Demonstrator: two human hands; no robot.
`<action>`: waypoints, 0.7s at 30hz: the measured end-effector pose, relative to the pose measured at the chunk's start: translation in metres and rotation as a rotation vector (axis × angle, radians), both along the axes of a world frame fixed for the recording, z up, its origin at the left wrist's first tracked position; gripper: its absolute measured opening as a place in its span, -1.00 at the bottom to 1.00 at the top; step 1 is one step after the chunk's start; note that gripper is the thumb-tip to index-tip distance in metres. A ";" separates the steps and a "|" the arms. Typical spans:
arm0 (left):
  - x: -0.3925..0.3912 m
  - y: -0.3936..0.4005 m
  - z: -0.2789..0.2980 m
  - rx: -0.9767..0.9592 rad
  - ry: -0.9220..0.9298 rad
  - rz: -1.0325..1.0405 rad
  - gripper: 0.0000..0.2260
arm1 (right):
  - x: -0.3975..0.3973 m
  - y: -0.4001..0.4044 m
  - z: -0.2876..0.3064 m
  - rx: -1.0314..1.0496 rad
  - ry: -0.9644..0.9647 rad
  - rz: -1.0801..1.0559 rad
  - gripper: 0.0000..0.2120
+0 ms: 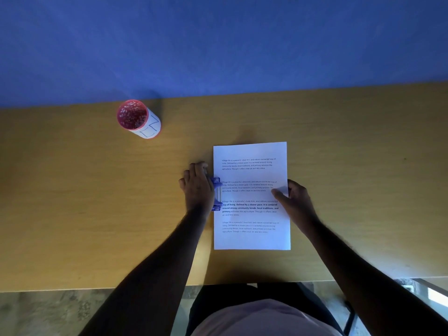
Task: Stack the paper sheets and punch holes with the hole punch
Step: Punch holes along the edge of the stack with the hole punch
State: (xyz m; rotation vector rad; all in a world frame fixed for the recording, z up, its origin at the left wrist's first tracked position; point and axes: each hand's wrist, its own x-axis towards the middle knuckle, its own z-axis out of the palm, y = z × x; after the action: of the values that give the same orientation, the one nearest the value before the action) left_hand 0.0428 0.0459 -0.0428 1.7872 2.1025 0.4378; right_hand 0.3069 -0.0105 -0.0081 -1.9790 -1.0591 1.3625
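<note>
A stack of white printed paper sheets lies flat on the wooden table, squared up. A blue hole punch sits over the middle of the stack's left edge. My left hand lies palm down on top of the punch, covering most of it. My right hand grips the stack's right edge, thumb on top of the paper and fingers at the edge.
A red cup with a white paper label and small white bits inside stands at the back left, by the blue wall. The table's front edge runs just ahead of my lap.
</note>
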 end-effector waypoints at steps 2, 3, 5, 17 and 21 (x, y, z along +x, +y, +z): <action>0.001 0.000 0.003 -0.005 -0.004 -0.003 -0.71 | -0.001 -0.001 0.000 0.002 -0.002 -0.004 -0.86; 0.002 0.000 0.003 -0.008 -0.005 0.001 -0.72 | -0.001 -0.001 0.001 0.005 -0.002 -0.008 -0.85; 0.002 0.001 0.004 -0.013 -0.010 0.014 -0.77 | -0.002 -0.001 0.003 0.008 -0.004 -0.014 -0.85; 0.011 0.004 0.027 -0.105 -0.133 0.119 -0.86 | -0.002 -0.002 0.005 0.010 -0.009 0.002 -0.87; 0.007 0.001 0.038 -0.141 -0.275 0.182 -0.83 | -0.001 -0.003 0.008 0.012 -0.007 0.016 -0.86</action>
State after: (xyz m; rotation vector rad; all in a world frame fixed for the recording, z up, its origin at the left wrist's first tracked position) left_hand 0.0493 0.0465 -0.0048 1.3784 2.0509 0.5354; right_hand 0.3064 -0.0130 -0.0004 -1.9719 -1.0858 1.3555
